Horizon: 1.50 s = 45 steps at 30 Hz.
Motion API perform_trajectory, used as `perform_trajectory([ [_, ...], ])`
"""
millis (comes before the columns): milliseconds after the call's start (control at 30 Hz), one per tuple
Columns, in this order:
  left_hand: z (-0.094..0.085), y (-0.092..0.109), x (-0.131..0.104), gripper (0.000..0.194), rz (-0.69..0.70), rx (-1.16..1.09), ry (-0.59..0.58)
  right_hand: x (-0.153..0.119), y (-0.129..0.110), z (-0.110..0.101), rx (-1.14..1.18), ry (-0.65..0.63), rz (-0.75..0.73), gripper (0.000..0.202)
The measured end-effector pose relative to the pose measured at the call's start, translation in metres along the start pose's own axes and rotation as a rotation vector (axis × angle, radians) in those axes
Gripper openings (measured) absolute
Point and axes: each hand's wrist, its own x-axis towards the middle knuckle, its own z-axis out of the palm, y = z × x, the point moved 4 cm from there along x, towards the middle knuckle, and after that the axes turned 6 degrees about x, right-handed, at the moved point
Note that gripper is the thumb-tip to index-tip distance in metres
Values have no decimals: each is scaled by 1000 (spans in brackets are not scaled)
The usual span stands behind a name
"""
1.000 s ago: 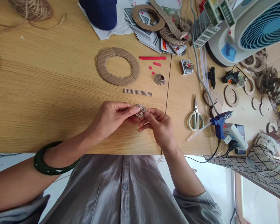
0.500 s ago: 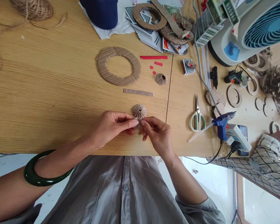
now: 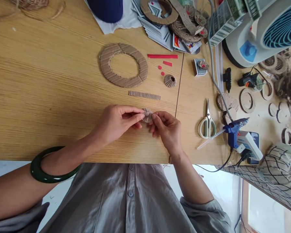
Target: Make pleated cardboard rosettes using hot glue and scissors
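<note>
Head view: left hand [image 3: 113,124] and right hand [image 3: 169,132] pinch opposite edges of a pleated cardboard rosette [image 3: 147,115], toward the front edge of the table [image 3: 50,97]. Corrugated strip [image 3: 144,95] just beyond it; second pleated piece [image 3: 170,81] and cardboard ring [image 3: 105,64] farther back; scissors [image 3: 204,127] lie off to the right.

A white fan [image 3: 244,40] with a blue grille stands at the right of a wooden table [image 3: 50,106], beside a green-and-white box [image 3: 226,24] and a gray cord [image 3: 213,68]. Playing cards [image 3: 160,35] lie spread near a navy object [image 3: 105,9] on white sheeting [image 3: 107,27]; brown twine [image 3: 36,2] sits at far left. At lower right, a co-worker's checked sleeve [image 3: 277,161] shows near a white power strip [image 3: 250,144].
</note>
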Motion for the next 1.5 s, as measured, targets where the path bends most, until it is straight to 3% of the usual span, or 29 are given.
perform_trajectory([
  [533, 1, 7, 7, 15, 188, 372, 137, 6, 1, -4, -313, 85, -170, 18],
  [1067, 1, 1, 6, 11, 142, 370, 180, 8, 4, -1, -407, 84, -196, 17],
  [1267, -1, 1, 3, 26, 169, 318, 194, 8, 4, 0, -344, 91, -176, 17],
  [1500, -1, -1, 2, 24, 176, 323, 159, 8, 5, 4, -388, 86, -227, 18],
])
